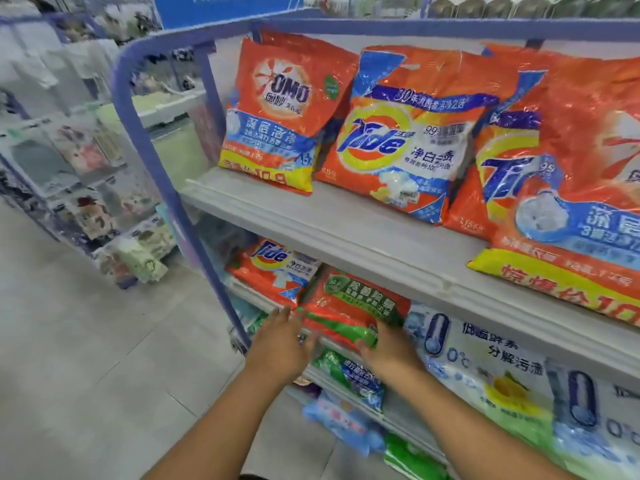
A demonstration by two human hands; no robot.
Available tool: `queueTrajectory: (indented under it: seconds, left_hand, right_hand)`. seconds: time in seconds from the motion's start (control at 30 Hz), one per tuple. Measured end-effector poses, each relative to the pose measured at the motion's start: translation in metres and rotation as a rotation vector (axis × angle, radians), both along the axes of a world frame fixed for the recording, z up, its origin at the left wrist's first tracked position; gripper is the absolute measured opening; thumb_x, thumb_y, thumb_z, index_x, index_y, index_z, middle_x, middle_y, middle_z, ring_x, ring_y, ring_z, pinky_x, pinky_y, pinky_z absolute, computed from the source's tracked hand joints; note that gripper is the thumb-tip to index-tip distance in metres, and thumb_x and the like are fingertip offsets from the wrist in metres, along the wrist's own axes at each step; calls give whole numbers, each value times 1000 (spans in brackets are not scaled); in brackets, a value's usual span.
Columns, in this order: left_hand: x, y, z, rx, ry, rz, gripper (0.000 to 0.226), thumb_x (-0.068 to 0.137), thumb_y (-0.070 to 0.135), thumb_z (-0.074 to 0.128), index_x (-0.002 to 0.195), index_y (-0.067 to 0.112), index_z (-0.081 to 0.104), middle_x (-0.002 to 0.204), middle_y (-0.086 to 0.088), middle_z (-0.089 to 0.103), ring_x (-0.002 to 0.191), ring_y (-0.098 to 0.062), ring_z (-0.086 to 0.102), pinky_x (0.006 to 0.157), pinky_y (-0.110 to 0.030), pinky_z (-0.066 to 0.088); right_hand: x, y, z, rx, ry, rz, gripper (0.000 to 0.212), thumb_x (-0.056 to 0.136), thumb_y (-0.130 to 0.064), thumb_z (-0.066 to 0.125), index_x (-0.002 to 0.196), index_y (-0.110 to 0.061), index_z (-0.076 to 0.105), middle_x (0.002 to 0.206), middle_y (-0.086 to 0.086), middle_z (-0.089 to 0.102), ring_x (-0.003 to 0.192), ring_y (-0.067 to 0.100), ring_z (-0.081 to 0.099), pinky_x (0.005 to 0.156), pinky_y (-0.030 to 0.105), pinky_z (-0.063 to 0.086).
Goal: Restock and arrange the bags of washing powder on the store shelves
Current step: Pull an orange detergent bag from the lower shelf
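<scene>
Red-green bag [349, 306] is gripped at its right edge by right hand [389, 348] | left hand [280, 341] is held flat, fingers released, seemingly touching bag | middle shelf [346, 233] is stocked above.

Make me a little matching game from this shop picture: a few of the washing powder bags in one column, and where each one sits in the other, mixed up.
Things:
1. OMO bag
2. red and green bag
3. white and blue bag
4. small Tide bag

Places:
A. second shelf, right of both hands
B. top shelf, far left
C. second shelf, far left
D. second shelf, between the left hand and right hand

Pairs: 1-B, 2-D, 3-A, 4-C
</scene>
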State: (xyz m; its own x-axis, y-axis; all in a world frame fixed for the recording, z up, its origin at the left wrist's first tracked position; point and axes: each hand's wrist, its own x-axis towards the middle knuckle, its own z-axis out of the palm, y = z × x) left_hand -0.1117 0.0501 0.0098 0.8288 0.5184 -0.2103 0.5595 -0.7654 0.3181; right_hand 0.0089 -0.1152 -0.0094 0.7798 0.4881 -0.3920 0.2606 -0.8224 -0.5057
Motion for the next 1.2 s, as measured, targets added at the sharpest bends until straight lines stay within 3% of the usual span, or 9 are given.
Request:
queueTrajectory:
  seconds: [0.17, 0.3, 0.53, 0.63, 0.73, 0.87, 0.93, 1.0, 1.2]
  left_hand:
    - [35, 40, -25, -46, 65, -109, 68, 102, 56, 39, 160, 26, 22, 166, -12, 24, 153, -29, 19, 123, -38, 22]
    - [50, 71, -42, -115, 92, -279, 67, 103, 54, 37, 160, 21, 23, 165, -10, 26, 152, -29, 21, 121, -39, 28]
    - [51, 101, -62, -425, -30, -328, 58, 102, 42, 52, 154, 24, 37, 151, -7, 47, 135, -25, 49, 109, -33, 43]
    - [54, 128, -59, -278, -129, -332, 44, 100, 38, 55, 140, 20, 56, 137, -6, 60, 125, -26, 57, 100, -33, 47]
    - [61, 167, -50, -79, -218, -278, 46, 100, 40, 53, 140, 19, 58, 141, -9, 58, 132, -28, 49, 106, -36, 42]
    - [69, 216, -47, 89, -99, -219, 55, 100, 52, 46, 140, 15, 55, 140, -17, 57, 130, -35, 49, 108, -39, 38]
    - [73, 235, -49, -9, -71, -127, 58, 97, 55, 49, 141, 16, 52, 143, -19, 53, 128, -38, 50, 104, -42, 44]
    - [78, 249, -53, -164, -109, -61, 54, 95, 53, 56, 133, 14, 55, 126, -18, 66, 111, -38, 62, 92, -40, 53]
    - [88, 278, -76, -447, -124, 51, 45, 84, 48, 74, 118, 21, 62, 106, -6, 74, 95, -31, 69, 88, -38, 55]
  right_hand:
    - [-2, 24, -29, -156, -234, -15, 79, 91, -46, 65, 154, -13, 29, 156, 18, 25, 139, 36, 38, 115, 40, 39]
    - [-13, 40, -45, -240, -403, -68, 77, 92, -35, 65, 154, -10, 28, 153, 17, 35, 138, 33, 37, 116, 37, 31]
    - [-17, 56, -39, -230, -372, -270, 63, 91, -34, 69, 147, -22, 43, 149, 10, 45, 126, 30, 52, 105, 39, 47]
    - [-31, 64, -45, -194, -362, -394, 54, 94, -29, 64, 144, -20, 47, 141, 10, 50, 126, 29, 50, 102, 39, 47]
    - [-43, 76, -50, -170, -400, -503, 43, 95, -28, 58, 135, -12, 55, 129, 13, 54, 118, 30, 50, 98, 38, 46]
    - [-52, 110, -35, -76, -491, -517, 39, 97, -28, 58, 129, -7, 62, 119, 14, 58, 112, 32, 53, 94, 39, 50]
    - [-54, 137, -27, 8, -444, -434, 36, 99, -27, 56, 130, -10, 60, 119, 11, 58, 110, 28, 55, 92, 36, 49]
    - [-50, 167, -22, 71, -326, -360, 37, 100, -29, 55, 133, -13, 58, 121, 7, 60, 105, 23, 59, 90, 33, 51]
    - [-29, 243, -28, 195, 41, -550, 34, 102, -37, 52, 124, -14, 63, 110, 6, 70, 95, 25, 64, 84, 33, 53]
